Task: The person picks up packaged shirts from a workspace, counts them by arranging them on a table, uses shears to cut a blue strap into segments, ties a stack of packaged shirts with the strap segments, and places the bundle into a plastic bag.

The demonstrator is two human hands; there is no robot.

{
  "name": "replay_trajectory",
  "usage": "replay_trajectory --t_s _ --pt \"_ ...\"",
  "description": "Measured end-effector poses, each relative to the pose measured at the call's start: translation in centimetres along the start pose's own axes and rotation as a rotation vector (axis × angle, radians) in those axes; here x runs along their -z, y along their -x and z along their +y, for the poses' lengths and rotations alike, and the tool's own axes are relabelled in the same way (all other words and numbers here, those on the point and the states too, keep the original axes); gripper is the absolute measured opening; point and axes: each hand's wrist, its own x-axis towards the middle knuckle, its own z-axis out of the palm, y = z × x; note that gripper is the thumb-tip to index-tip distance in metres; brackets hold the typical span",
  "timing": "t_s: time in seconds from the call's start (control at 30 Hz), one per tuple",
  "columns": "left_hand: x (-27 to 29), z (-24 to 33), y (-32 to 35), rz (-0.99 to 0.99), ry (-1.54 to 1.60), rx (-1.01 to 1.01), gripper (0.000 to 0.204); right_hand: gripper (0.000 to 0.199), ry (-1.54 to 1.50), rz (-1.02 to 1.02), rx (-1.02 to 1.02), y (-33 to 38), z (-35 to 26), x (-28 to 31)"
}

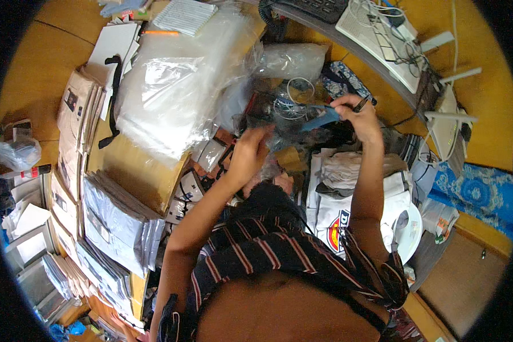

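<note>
My right hand (358,117) is raised at the centre right, its fingers closed on a flat blue strip (322,119) that points toward the left. A short dark pen-like stick (361,104) also shows at these fingers. My left hand (249,153) is lower and to the left, fingers curled together; whatever they grip is hidden. Between and beyond the hands lies a dark jumble with crumpled clear plastic and a looped white cord (300,91). White folded garments (353,194) with a printed emblem sit below my right forearm.
Clear plastic bags (174,80) cover the table at the left, with a notepad (185,16) on top. Bagged folded shirts (117,222) are stacked along its near side. A shelf with a telephone (316,8) and cables runs across the upper right. Blue patterned cloth (476,196) lies far right.
</note>
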Motion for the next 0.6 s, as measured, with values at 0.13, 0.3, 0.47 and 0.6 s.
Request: replay_trajectory --t_s 0.13,0.3,0.47,0.6 --pt "2.3 7.2 -8.2 0.203 0.301 -0.242 0.035 0.006 0.265 -0.110 0.265 2.6 -12.7 -2.3" --pt "6.0 8.3 -10.4 -0.422 0.595 -0.181 0.020 0.009 0.374 0.280 0.683 8.5 -21.9 -0.1" --pt "5.7 2.2 -7.2 -0.574 0.866 -0.032 0.014 0.013 0.233 0.601 0.922 15.0 -24.4 4.0" --pt "8.2 4.4 -6.0 -0.445 0.889 -0.168 0.011 0.015 0.463 0.550 0.584 14.7 -23.8 1.1"
